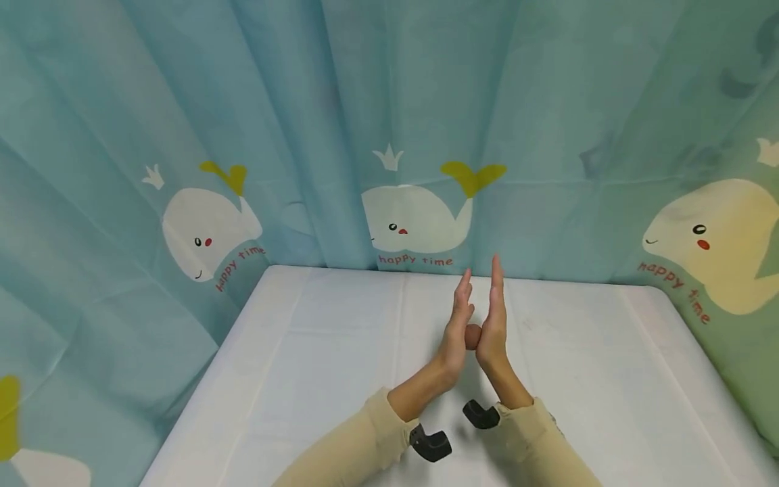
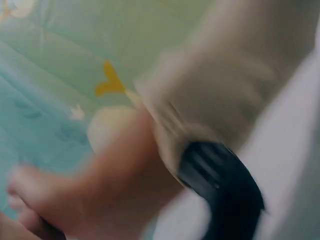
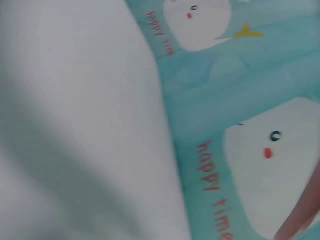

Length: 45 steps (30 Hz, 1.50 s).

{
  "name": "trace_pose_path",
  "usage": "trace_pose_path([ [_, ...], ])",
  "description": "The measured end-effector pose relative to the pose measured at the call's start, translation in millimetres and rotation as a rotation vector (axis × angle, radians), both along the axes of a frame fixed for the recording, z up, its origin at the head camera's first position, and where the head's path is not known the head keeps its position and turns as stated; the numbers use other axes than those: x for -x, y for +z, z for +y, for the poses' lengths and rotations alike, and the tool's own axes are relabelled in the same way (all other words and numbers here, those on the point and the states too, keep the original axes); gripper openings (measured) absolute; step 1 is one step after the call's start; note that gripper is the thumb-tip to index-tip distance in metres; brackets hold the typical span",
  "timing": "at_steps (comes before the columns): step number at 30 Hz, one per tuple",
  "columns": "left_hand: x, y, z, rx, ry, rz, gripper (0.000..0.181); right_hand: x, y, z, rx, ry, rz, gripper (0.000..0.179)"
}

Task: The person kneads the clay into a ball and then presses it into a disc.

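Observation:
A small reddish-brown ball [image 1: 472, 337] sits between the palms of two upright hands in the head view, above the white table. My left hand [image 1: 456, 331] presses it from the left with straight fingers. From the other side, my right hand [image 1: 495, 321] meets it with its palm, fingers pointing up and away. The fingertips of the two hands stand apart. In the left wrist view the right hand [image 2: 100, 190] is blurred, and a dark bit of the ball shows at the bottom edge. Only a sliver of a hand [image 3: 302, 207] enters the right wrist view.
A white-covered table [image 1: 328, 338] lies under the hands. Behind it and to both sides hangs a blue-green curtain [image 1: 292, 101] printed with whales. Black curved camera mounts stick out at the left cuff [image 1: 431, 444] and right cuff [image 1: 481, 414].

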<state>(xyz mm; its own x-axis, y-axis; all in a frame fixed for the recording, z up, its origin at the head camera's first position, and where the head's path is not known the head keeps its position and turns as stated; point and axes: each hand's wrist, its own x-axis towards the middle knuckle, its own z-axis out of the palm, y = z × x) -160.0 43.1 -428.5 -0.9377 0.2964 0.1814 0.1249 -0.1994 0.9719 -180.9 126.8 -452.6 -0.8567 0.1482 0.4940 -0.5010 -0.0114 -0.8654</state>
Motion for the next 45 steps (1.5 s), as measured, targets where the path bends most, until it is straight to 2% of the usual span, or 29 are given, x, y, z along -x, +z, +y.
trace_pose_path([
  [2,2.3,4.4,-1.0,-0.016,0.016,0.018,0.063,-2.6,-7.6,-3.0,0.016,0.025,-0.003,0.054],
  [4,10.1,5.8,-3.6,-0.015,0.059,0.078,0.061,-11.7,-9.6,-11.3,0.044,0.101,-0.025,0.055],
  [7,26.0,3.7,-8.3,0.005,0.143,0.171,0.058,-28.1,-0.5,-23.3,0.107,0.228,-0.086,0.056],
  [9,34.1,-0.3,-9.3,0.021,0.174,0.190,0.057,-33.8,11.0,-25.3,0.134,0.275,-0.102,0.056],
  [11,36.1,-6.1,-7.1,-0.002,0.165,0.147,0.059,-33.4,22.4,-22.2,0.109,0.269,-0.100,0.056],
  [14,27.7,-11.8,-1.5,-0.047,0.099,0.049,0.061,-23.5,33.0,-15.0,-0.019,0.184,-0.065,0.059],
  [17,15.6,-7.4,1.8,-0.147,0.020,-0.033,0.064,-6.9,29.0,-6.1,-0.146,0.083,-0.026,0.059],
  [20,11.0,4.4,0.7,-0.208,-0.015,-0.055,0.066,6.1,14.6,0.9,-0.156,0.053,0.000,0.056],
  [22,13.4,9.4,-1.9,-0.223,-0.003,-0.041,0.068,6.1,4.3,0.7,-0.119,0.091,-0.034,0.054],
  [25,23.2,9.0,-6.9,-0.141,0.052,0.067,0.064,-5.5,-2.8,-8.1,-0.023,0.207,-0.069,0.054],
  [27,31.1,3.4,-9.6,-0.078,0.106,0.129,0.061,-16.4,0.9,-15.0,0.059,0.289,-0.078,0.057],
  [29,36.7,-3.9,-10.7,-0.033,0.131,0.152,0.059,-23.8,9.2,-19.3,0.124,0.350,-0.056,0.060],
  [31,37.7,-9.0,-10.8,-0.017,0.117,0.110,0.059,-24.8,18.0,-19.9,0.128,0.355,-0.035,0.062],
  [34,31.5,-10.2,-9.3,-0.062,0.022,0.037,0.061,-14.3,23.6,-14.4,0.042,0.278,-0.040,0.060],
  [37,23.3,-3.4,-8.0,-0.132,-0.067,0.001,0.065,2.5,17.4,-5.2,-0.035,0.183,-0.066,0.056],
  [39,21.0,2.3,-9.7,-0.170,-0.093,-0.012,0.067,8.5,9.5,-1.9,-0.040,0.174,-0.100,0.055],
  [42,23.1,9.9,-14.8,-0.125,-0.064,0.006,0.069,4.0,-2.4,-5.5,-0.011,0.241,-0.124,0.055],
  [45,31.9,11.1,-19.7,-0.047,-0.010,0.020,0.066,-11.5,-5.1,-16.2,0.029,0.326,-0.100,0.056],
])
